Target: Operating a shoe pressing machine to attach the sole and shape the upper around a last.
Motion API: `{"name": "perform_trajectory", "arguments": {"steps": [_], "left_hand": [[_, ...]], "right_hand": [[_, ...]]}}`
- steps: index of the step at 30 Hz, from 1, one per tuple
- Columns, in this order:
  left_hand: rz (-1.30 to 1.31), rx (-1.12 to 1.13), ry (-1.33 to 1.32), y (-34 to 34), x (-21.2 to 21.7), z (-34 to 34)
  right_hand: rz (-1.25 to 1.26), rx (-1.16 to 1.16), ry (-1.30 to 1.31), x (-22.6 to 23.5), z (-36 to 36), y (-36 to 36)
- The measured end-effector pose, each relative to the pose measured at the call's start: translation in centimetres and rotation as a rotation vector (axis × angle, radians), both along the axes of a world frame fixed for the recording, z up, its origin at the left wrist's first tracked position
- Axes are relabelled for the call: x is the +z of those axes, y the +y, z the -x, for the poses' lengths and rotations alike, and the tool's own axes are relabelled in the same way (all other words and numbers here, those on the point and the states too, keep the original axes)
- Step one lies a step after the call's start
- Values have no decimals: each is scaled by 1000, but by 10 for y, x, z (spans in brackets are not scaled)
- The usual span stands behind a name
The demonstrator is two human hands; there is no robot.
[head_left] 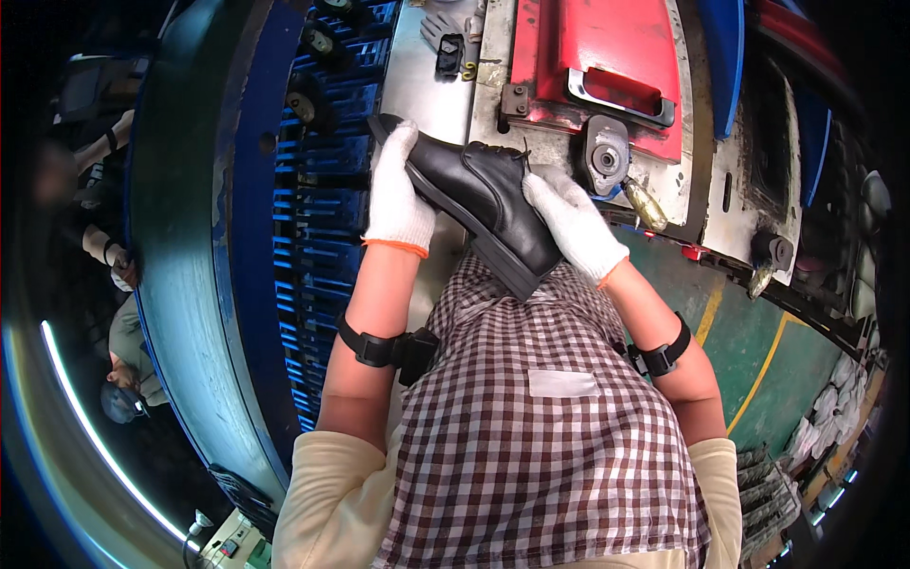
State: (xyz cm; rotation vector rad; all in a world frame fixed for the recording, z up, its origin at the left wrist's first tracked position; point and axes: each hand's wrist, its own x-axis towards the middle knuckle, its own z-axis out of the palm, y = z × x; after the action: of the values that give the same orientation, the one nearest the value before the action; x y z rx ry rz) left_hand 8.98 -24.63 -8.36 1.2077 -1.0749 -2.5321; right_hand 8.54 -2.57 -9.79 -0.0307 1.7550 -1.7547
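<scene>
A black leather lace-up shoe (483, 194) is held in front of my checked apron, its sole turned toward my body and its toe pointing to the upper left. My left hand (396, 194), in a white knit glove with an orange cuff, grips the toe end. The heel and ankle end sits under my right hand (572, 223), gloved the same way. A black strap with a small device sits on each forearm.
A red and cream machine (607, 57) with a metal handle stands just beyond the shoe. A blue slatted conveyor (318, 209) with dark shoes on it runs along my left. Another person (123, 379) works at far left. Green floor with yellow lines lies to the right.
</scene>
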Motion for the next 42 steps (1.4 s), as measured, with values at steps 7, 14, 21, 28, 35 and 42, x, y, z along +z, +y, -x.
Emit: {"name": "perform_trajectory", "arguments": {"steps": [7,14,21,28,35,42], "left_hand": [[-129,-55,-73,-10,-2,0],[-222,-106,-77,-21,-1,-6],[-243,-61,51,-38,-18,-13],[-74,-62,371,-21,-19,-21],[-222,-214,273,-28,-29,-28],[169,-376,258,-12,-14,-54]], "right_hand": [[126,47,-109,14,4,-1],[132,83,-126,19,6,-2],[328,41,-387,-6,-3,1],[379,88,-853,26,-27,-17],[778,204,-570,-20,-35,-21],[445,214,-254,-22,-31,-21]]}}
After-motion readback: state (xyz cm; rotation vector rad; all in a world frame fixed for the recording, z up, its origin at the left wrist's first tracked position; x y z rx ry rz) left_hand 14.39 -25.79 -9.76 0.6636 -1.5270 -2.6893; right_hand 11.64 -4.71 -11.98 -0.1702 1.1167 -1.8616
